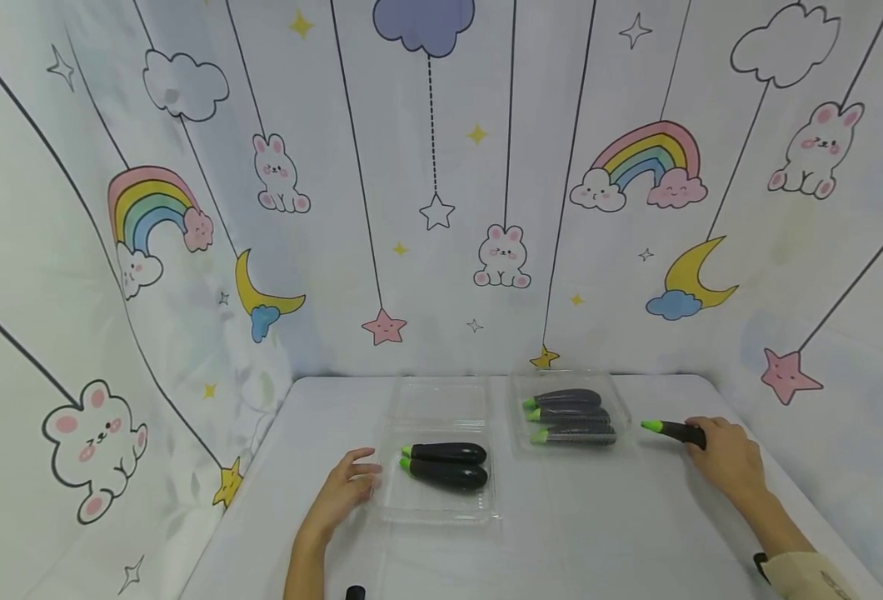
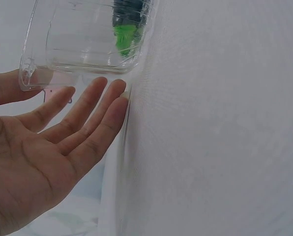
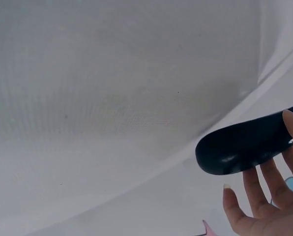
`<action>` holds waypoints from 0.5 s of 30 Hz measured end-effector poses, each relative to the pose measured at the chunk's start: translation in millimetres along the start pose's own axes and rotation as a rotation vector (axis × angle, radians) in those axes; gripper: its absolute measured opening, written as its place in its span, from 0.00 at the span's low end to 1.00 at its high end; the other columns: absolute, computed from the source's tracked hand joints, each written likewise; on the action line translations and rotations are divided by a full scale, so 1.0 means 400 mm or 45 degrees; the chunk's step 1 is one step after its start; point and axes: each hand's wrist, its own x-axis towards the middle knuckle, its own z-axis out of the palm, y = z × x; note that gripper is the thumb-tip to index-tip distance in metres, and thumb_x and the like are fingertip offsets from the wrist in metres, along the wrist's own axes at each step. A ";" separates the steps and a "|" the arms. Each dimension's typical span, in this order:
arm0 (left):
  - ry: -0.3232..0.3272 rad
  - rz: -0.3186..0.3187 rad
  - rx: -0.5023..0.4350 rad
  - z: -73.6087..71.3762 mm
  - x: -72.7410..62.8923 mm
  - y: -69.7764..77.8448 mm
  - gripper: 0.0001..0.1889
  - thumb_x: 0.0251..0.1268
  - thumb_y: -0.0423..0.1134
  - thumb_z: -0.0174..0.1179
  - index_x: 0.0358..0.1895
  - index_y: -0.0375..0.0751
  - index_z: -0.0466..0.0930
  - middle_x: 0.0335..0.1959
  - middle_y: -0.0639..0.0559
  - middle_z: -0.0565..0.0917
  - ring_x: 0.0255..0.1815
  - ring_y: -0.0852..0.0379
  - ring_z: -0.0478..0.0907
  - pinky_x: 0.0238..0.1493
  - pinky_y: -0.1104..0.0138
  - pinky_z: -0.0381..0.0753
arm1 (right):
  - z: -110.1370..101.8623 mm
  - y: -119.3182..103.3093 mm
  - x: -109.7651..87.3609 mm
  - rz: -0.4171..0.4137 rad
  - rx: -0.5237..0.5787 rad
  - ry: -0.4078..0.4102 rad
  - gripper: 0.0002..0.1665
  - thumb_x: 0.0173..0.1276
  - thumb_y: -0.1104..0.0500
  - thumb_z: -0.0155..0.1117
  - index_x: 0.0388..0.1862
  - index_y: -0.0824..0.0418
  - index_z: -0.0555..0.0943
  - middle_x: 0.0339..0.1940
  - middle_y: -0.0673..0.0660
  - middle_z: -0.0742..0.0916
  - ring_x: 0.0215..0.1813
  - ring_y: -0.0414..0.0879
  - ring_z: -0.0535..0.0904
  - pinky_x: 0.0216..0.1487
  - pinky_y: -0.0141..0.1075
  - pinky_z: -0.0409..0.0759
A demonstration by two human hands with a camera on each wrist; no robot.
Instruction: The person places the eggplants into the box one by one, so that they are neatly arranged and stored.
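On the right side of the white table, my right hand (image 1: pixel 730 458) grips a dark eggplant with a bright green stem. Its stem end (image 1: pixel 653 426) points left; in the right wrist view the rounded dark end of the eggplant (image 3: pixel 235 147) lies between thumb and fingers. My left hand (image 1: pixel 346 490) is beside the left edge of an open clear plastic box (image 1: pixel 437 507), fingers extended and loosely bent. In the left wrist view its thumb shows through the clear rim; whether it touches cannot be told. Two eggplants (image 1: pixel 447 475) lie side by side in this box.
Behind and right of the open box stands another clear plastic box (image 1: pixel 520 442) with three eggplants (image 1: pixel 572 415) under clear plastic. The open box's lid (image 1: pixel 441 404) lies back toward the wall cloth (image 1: pixel 441 283). A small black object (image 1: pixel 355 592) shows at the bottom edge.
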 end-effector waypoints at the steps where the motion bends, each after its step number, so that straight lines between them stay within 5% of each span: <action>1: -0.002 0.000 -0.002 0.000 0.000 0.001 0.25 0.76 0.29 0.55 0.73 0.32 0.68 0.60 0.29 0.81 0.56 0.37 0.82 0.53 0.51 0.85 | -0.001 -0.001 0.000 0.004 0.004 0.005 0.23 0.58 0.66 0.75 0.53 0.70 0.82 0.50 0.80 0.82 0.47 0.80 0.77 0.37 0.72 0.75; 15: -0.004 0.031 -0.002 -0.001 -0.002 -0.001 0.25 0.76 0.28 0.54 0.73 0.31 0.67 0.60 0.28 0.80 0.58 0.35 0.81 0.57 0.45 0.83 | -0.027 -0.040 -0.003 0.008 0.087 0.114 0.25 0.63 0.63 0.74 0.57 0.71 0.81 0.51 0.80 0.82 0.50 0.79 0.77 0.40 0.71 0.74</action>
